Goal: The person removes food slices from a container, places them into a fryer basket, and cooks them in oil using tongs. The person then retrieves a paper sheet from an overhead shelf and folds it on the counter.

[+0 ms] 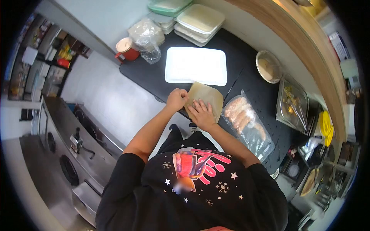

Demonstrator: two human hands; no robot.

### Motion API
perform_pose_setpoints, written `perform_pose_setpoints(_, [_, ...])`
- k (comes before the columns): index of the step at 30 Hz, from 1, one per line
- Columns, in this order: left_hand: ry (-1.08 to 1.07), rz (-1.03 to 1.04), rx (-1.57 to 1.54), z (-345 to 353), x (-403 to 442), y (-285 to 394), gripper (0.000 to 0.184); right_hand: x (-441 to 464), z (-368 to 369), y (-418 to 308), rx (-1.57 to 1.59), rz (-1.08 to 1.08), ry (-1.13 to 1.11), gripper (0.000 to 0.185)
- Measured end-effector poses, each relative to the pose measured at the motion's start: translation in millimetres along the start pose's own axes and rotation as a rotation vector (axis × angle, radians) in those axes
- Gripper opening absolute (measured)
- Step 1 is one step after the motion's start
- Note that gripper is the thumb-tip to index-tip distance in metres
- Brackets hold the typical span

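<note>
A tan sheet [205, 94] that looks like baking paper lies at the near edge of the black table, partly over the edge. My left hand [177, 99] is closed, its fingertips pinching the sheet's left side. Flat on the middle of the sheet rests my right hand [202, 113], fingers spread, hiding part of it. Just beyond is a white rectangular tray [195, 66], brightly lit. To the right, a clear plastic bag [248, 125] holds several pieces of pinkish meat that look like sausages.
Stacked lidded containers [200, 21] stand at the back, near a clear bag [146, 35] and a red mug [126, 49]. On the right are a round bowl [268, 66] and a clear bin [293, 102]. A steel counter [73, 150] runs along the left.
</note>
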State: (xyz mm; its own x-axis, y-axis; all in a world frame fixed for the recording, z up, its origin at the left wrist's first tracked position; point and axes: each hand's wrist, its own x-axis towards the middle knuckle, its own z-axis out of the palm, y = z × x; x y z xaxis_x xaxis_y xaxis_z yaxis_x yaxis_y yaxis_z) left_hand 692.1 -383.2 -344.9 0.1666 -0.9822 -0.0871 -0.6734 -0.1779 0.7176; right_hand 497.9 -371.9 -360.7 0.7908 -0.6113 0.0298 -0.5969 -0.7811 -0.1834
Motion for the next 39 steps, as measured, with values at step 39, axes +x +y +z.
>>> perform_pose_setpoints(39, [0.002,0.026,0.082,-6,40,13,0.03,21,3,-7,0.07,0.524,-0.112,0.054])
